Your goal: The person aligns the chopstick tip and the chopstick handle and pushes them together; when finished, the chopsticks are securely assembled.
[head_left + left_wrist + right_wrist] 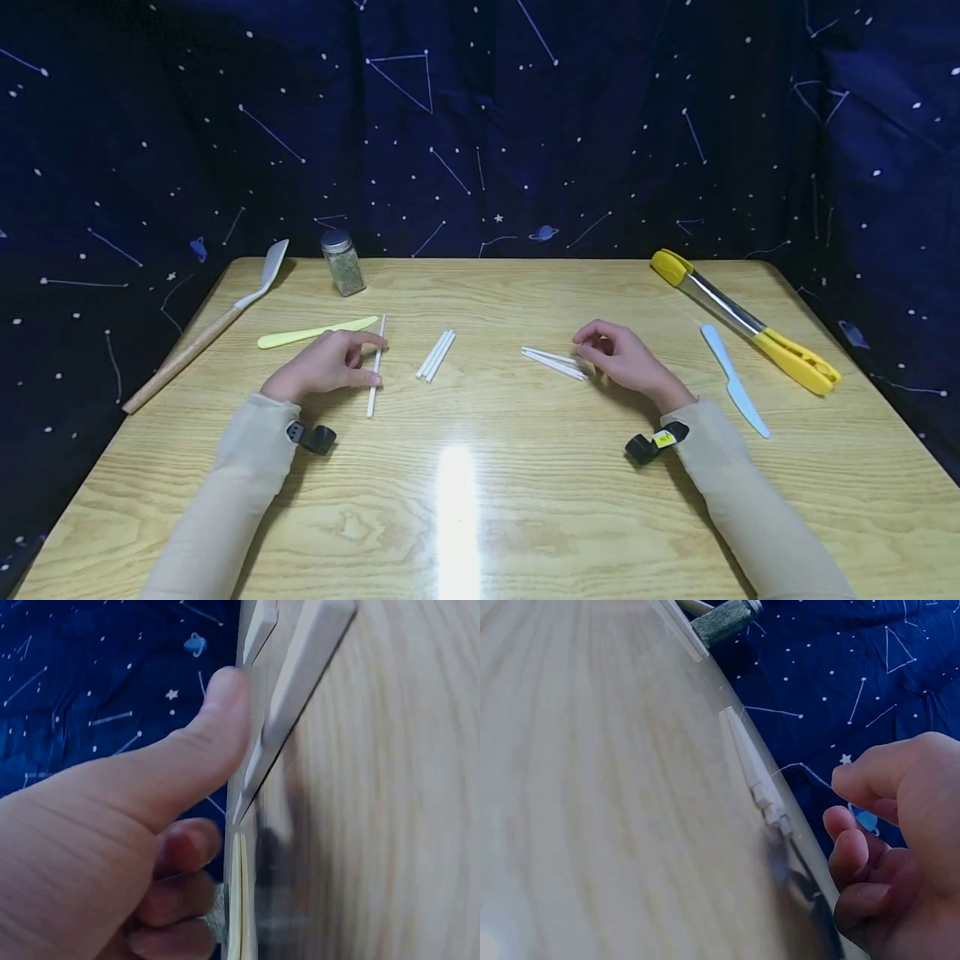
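Now see, on the shiny wood-grain table (360, 525), a square see-through jar (347, 271) at eleven o'clock, yellow-and-metal tongs (718, 302) at two. Past the left hand (321, 364), at twelve, find a flat yellow knife (318, 332); at three, a thin white stick (378, 361) by loosely parted thumb (363, 378) and finger (366, 337); can't tell if touching. See the right hand (621, 358) loosely bent, holding nothing, more white sticks (553, 365) at nine.

Left forearm (232, 492) and right forearm (750, 492) reach forward, slanting inward. Left hand (324, 367): thumb (187, 750) nearly straight, its tip apart from the index finger; other fingers bent toward the palm. Right hand (621, 360): fingers loosely curled, thumb tip near the index fingertip. Hands well apart, neither touching the other; both wrists slightly bent.
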`<state>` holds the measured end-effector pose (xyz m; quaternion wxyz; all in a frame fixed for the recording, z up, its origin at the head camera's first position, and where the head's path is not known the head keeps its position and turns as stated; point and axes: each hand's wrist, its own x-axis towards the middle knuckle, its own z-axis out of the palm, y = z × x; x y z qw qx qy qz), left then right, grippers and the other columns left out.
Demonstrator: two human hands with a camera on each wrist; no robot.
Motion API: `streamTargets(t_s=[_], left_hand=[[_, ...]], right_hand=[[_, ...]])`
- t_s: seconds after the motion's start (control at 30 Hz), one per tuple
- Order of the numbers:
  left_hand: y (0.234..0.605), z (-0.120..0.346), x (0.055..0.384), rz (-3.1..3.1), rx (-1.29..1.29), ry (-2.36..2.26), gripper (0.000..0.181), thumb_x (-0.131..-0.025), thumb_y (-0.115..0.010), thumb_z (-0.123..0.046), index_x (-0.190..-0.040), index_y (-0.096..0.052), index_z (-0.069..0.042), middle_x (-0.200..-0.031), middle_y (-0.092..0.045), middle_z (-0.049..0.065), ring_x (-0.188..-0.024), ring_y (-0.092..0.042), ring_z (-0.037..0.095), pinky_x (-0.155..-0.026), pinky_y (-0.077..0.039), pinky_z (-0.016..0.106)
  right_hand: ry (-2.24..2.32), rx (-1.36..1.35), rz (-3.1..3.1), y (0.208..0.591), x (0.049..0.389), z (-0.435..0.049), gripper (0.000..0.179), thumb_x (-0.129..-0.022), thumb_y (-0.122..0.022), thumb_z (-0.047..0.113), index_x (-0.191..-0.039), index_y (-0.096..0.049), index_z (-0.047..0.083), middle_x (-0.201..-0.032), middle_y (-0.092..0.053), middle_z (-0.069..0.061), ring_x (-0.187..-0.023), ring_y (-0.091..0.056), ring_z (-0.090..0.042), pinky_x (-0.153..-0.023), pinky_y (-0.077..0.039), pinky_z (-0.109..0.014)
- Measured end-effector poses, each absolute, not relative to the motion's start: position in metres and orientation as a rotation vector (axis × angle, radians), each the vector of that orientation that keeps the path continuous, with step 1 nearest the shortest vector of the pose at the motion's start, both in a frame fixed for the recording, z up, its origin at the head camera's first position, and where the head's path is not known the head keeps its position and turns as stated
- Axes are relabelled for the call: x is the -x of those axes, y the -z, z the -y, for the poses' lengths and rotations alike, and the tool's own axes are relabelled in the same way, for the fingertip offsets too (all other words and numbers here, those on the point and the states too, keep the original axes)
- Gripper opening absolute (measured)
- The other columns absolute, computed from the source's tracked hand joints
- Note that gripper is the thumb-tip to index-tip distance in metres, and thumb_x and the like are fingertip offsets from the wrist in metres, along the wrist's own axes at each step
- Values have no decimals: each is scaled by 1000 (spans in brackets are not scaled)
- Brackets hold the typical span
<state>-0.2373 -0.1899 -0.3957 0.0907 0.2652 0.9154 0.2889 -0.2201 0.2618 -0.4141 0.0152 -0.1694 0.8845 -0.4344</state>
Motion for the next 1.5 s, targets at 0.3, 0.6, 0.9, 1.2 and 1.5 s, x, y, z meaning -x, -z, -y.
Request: streamTargets(t_s=[0.3, 0.6, 0.9, 1.2, 1.5], left_hand=[[397, 185, 237, -2795, -625, -656, 72, -77, -79, -38, -129, -51, 2, -71, -55, 2, -62, -46, 14, -58, -38, 28], [395, 187, 233, -2761, -588, -644, 68, -86, -69, -45, -134, -48, -2, -82, -61, 8, -71, -53, 19, -64, -43, 33], [398, 164, 228, -2929, -544, -792, 48, -95, -58, -40, -120, -58, 1, -69, -57, 5, -57, -49, 17, -49, -38, 31], [401, 137, 222, -2921, -692, -1030, 26, -87, -70, -21, -101, -68, 1, -69, -55, 2, -58, -45, 12, -55, -39, 27], [407, 116, 212, -3020, -600, -944, 28, -76, -81, -31, -87, -71, -7, -70, -61, -3, -66, -52, 13, -68, -36, 35]], right_hand=[[1309, 505, -2769, 417, 221, -261, 15, -95, -57, 8, -106, -63, -2, -95, -62, -14, -75, -49, -10, -65, -41, -21], [1267, 473, -2779, 415, 217, -257, 14, -95, -56, 6, -106, -63, -1, -90, -60, -11, -73, -49, -14, -63, -41, -22], [1224, 464, -2835, 421, 218, -254, 14, -92, -60, 7, -104, -63, 0, -89, -61, -11, -76, -50, -16, -67, -40, -22], [1166, 413, -2872, 423, 217, -249, 15, -91, -63, 8, -104, -64, 1, -91, -60, -10, -78, -49, -17, -67, -40, -23], [1110, 407, -2880, 415, 215, -249, 16, -91, -65, 13, -102, -65, 1, -82, -54, -5, -74, -47, -15, -64, -37, -22]])
